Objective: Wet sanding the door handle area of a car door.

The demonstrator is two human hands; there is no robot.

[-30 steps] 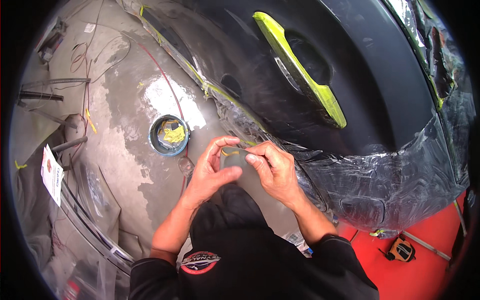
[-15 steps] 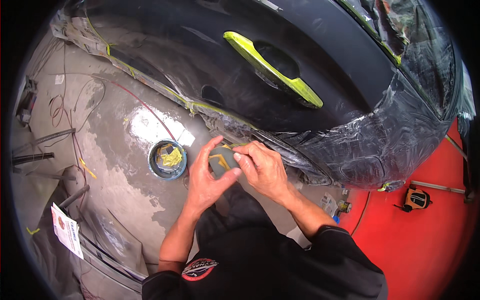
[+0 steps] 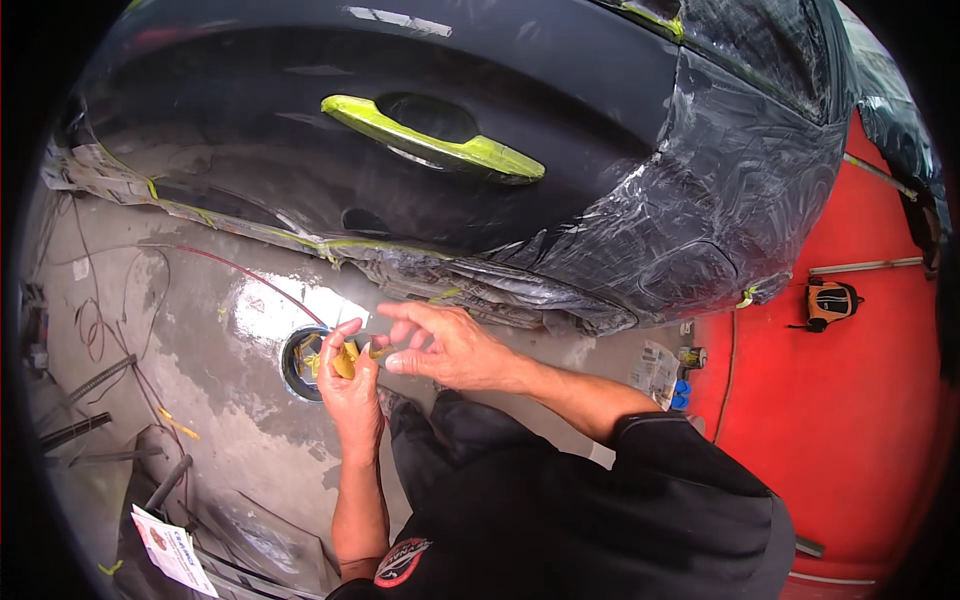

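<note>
My left hand (image 3: 352,390) is bent round a small piece of sandpaper or pad (image 3: 345,362), its yellowish side showing; the grey side seen earlier is mostly hidden. Just to its right, my right hand (image 3: 440,348) has its fingers apart, the thumb near the piece's edge; I cannot tell whether it touches. Below and behind my hands, a blue-rimmed bucket (image 3: 297,380) with yellow scraps stands on the floor. Beyond them is a dark car door (image 3: 250,110) with a handle (image 3: 430,140) covered in yellow-green tape.
Crinkled plastic sheeting (image 3: 740,190) covers the panel at right; masking runs along the door's lower edge. Hoses and cables (image 3: 100,330), metal stands (image 3: 75,430) and a printed sheet (image 3: 170,550) lie left. An orange-black tool (image 3: 832,300) and metal bars (image 3: 865,266) lie on red flooring (image 3: 820,450).
My view has turned, so the door runs more level across the top. My hands have separated slightly: my right fingers have lifted and spread off the piece, which stays in my left hand.
</note>
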